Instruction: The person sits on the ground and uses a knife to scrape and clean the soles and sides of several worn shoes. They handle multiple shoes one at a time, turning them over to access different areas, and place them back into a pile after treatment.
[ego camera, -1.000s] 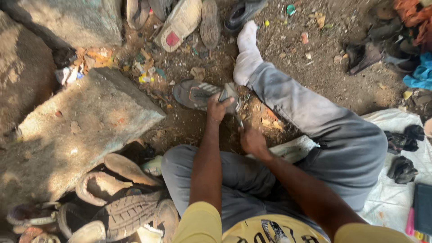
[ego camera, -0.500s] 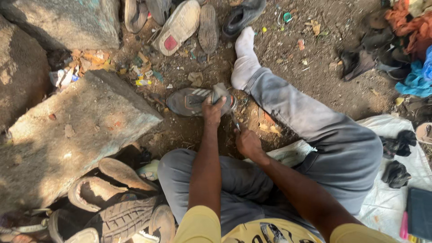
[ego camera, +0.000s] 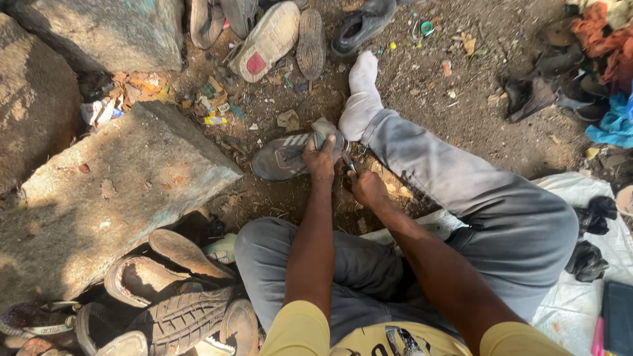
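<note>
A grey sports shoe (ego camera: pixel 287 155) with pale stripes on its side lies on the dirt just beside the flat stone slab (ego camera: pixel 112 191), its worn, dusty upper facing up and its heel end toward the person's white-socked foot (ego camera: pixel 361 99). The left hand (ego camera: pixel 321 158) is clamped over the shoe's heel end, fingers curled down on it, pinning it to the ground. The right hand (ego camera: pixel 366 187) is closed around a small metal tool (ego camera: pixel 349 165) whose tip points at the same end of the shoe; what kind of tool it is cannot be told. Since the two hands work nearly touching, a slip of the tool would likely run it into the holding fingers, and the loose, uneven soil under the shoe could let it skid or twist away from the slab. On the slab's near side lies a heap of old sandals and soles (ego camera: pixel 171 303); beyond its far end more upturned soles (ego camera: pixel 270 39) and a black shoe (ego camera: pixel 362 25) sit among litter. Well away from the slab, past the outstretched grey trouser leg (ego camera: pixel 461 191), a white sheet (ego camera: pixel 587 264) covers the ground.
</note>
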